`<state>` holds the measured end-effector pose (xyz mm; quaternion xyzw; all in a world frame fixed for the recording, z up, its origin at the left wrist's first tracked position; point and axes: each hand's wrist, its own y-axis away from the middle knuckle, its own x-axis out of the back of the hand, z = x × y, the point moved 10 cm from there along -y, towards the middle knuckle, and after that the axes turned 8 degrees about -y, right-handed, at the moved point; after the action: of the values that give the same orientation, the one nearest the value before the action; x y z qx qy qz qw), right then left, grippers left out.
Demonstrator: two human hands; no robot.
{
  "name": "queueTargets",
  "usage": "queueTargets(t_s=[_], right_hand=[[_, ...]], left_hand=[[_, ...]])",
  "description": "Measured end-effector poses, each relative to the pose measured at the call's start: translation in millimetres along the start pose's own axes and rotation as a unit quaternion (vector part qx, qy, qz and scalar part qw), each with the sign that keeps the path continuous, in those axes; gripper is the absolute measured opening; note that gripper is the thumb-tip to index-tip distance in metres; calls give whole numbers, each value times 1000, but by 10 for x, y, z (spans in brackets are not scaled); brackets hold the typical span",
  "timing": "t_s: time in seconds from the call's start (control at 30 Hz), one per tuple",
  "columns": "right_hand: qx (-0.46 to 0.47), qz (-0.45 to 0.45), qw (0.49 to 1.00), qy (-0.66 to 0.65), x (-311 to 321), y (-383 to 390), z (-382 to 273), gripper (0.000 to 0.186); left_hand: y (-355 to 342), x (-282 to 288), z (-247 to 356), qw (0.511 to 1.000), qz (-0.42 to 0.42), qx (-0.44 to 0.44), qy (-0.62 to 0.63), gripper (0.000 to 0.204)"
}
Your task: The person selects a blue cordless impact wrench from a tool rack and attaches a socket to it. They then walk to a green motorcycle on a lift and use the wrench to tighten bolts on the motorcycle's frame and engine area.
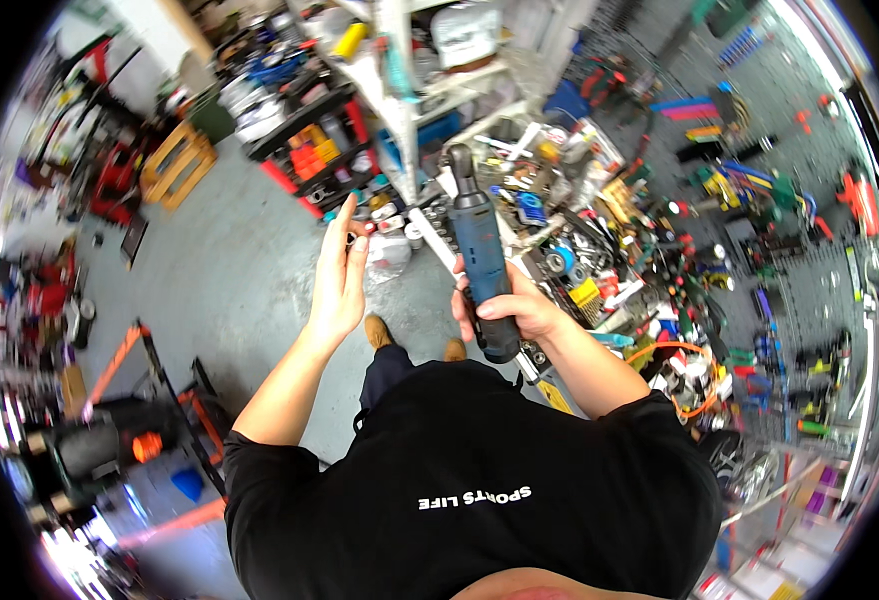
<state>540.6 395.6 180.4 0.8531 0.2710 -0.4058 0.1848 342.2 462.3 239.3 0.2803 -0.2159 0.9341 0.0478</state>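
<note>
My right hand (510,310) grips a dark blue-and-black cordless power ratchet (477,240) upright by its handle, the thumb across its lower part and the black angled head pointing away from me. My left hand (340,275) is raised to the left of the ratchet, apart from it, with its fingers straightened and pointing forward; I see nothing held in it. Beyond and beneath the ratchet lies a crowded heap of small tools, parts and packages (570,250) on a bench.
A white shelving frame (400,110) and a black-and-red toolbox (310,145) stand ahead. A pegboard (780,270) of hand tools lines the right. At left are a wooden crate (175,165), an orange-and-black metal frame (110,375) and grey floor (225,265) around my feet.
</note>
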Motion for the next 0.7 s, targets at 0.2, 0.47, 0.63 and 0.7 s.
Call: queueTargets(t_s=[0.2,0.47,0.63,0.7], right_hand=[[-89,-113,985,92,-768,-334,502,63],[-105,-184,952,222,-1972,-679,1459,63],[-110,-211,938,253,-2695,-719,2188,57],[-114,-216,930,276,-2939,-697,2463,60]], left_hand=[[772,1129,208,977,129,71,156,44],[1768,2673,763,962,256,-23,90,27],[2550,3421,745,949,312,-33,7,32],[2828,3655,773,939,335,-58,-53,33]])
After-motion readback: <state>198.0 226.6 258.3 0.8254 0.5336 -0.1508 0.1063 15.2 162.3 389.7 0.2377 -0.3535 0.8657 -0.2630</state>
